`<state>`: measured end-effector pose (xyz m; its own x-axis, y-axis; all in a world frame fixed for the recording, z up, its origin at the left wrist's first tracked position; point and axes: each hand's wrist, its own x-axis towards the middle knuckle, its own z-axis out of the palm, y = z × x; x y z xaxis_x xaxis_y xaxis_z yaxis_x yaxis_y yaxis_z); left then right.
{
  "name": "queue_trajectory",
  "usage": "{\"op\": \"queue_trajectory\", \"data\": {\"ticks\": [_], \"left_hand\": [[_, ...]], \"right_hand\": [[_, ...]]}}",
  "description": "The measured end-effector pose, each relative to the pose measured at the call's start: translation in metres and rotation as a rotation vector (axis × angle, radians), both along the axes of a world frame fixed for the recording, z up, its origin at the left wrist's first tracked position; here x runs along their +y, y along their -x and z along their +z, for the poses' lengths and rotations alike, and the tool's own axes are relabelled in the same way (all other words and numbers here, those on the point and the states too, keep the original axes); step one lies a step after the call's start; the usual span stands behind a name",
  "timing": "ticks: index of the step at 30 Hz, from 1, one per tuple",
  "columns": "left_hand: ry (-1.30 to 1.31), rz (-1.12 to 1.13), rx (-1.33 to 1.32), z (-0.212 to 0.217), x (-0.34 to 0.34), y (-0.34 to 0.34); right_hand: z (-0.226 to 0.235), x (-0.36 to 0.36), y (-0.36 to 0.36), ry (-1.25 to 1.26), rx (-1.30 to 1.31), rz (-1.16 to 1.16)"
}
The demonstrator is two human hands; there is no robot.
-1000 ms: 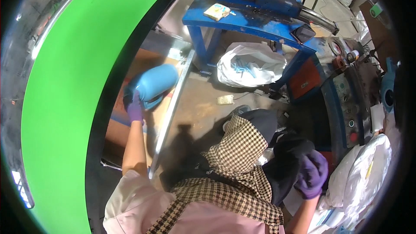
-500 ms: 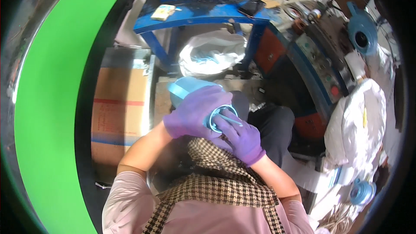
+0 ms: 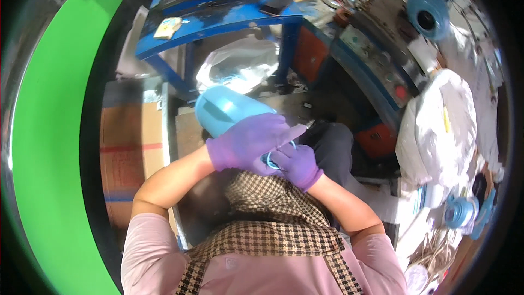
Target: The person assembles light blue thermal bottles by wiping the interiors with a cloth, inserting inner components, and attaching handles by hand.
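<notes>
A light blue plastic container (image 3: 224, 110) lies tilted in front of me, its rounded end pointing away. My left hand (image 3: 248, 143), in a purple glove, is wrapped over its near end. My right hand (image 3: 297, 165), also in a purple glove, grips the container's blue rim right below the left hand. The two hands touch each other. The container's opening is hidden by my fingers.
A blue metal workbench (image 3: 218, 16) stands ahead, with a clear plastic bag (image 3: 240, 65) under it. A cardboard box (image 3: 128, 147) lies at my left. At right are a blue machine panel (image 3: 376, 60), white sacks (image 3: 436, 125) and more blue plastic parts (image 3: 461, 213).
My left hand carried the blue container from the far left to the middle. My right hand came up from the lower right and took hold of its near end.
</notes>
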<state>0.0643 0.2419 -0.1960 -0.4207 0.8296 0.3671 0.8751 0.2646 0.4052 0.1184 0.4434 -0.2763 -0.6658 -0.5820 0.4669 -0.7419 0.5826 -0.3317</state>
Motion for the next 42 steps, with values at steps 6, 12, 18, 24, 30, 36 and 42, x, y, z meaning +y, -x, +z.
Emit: {"op": "queue_trajectory", "data": {"ticks": [6, 12, 18, 24, 30, 36, 42], "left_hand": [[0.121, -0.063, 0.184, -0.015, 0.009, -0.016], [0.035, -0.064, 0.317, -0.017, 0.034, -0.017], [0.096, 0.415, 0.283, -0.018, 0.020, -0.014], [0.000, 0.629, -0.010, -0.079, -0.056, -0.030], [-0.112, 0.751, 0.136, -0.053, -0.041, -0.050], [-0.183, 0.675, 0.212, -0.018, -0.007, -0.042], [-0.145, 0.678, 0.254, -0.012, -0.003, -0.037]], "right_hand": [[0.010, -0.012, -0.030, -0.189, -0.611, -0.197], [0.013, -0.014, -0.020, -0.134, -0.591, -0.259], [0.018, 0.010, -0.001, -0.207, -0.441, -0.014], [0.127, 0.179, 0.001, 0.153, -0.018, -0.368], [0.120, 0.449, 0.051, -0.222, -0.189, -1.263], [0.108, 0.480, 0.067, -0.448, -0.043, -1.263], [0.129, 0.476, 0.072, 0.007, -0.107, -1.393]]}}
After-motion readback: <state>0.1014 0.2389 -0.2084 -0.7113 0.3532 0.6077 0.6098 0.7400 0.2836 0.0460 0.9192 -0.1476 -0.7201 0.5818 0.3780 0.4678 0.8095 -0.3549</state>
